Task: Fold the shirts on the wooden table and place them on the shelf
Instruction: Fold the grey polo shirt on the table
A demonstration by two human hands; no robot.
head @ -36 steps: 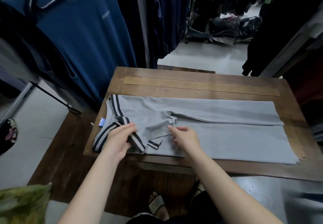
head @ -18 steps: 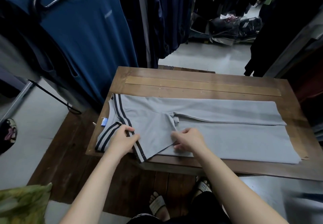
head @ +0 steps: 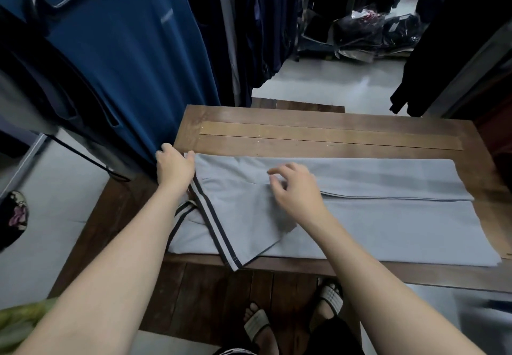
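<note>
Two hands of yours are on the job: beyond your left fingers hangs a dark blue fabric shirt (head: pixel 124 63), and your left hand (head: pixel 176 169) pinches the far left corner of the long-folded grey fabric shirt with dark striped trim (head: pixel 360 224), thumb on top of the cloth, fingers curled past its edge. That shirt lies flat along the brown wooden plank table (head: pixel 304 132), stretching from your left fingers well past your right ones. Your right hand (head: pixel 296 191) sits over its middle fold with fingers loosely curled and spread, gripping nothing; whether the tips touch the cloth, you cannot tell.
</note>
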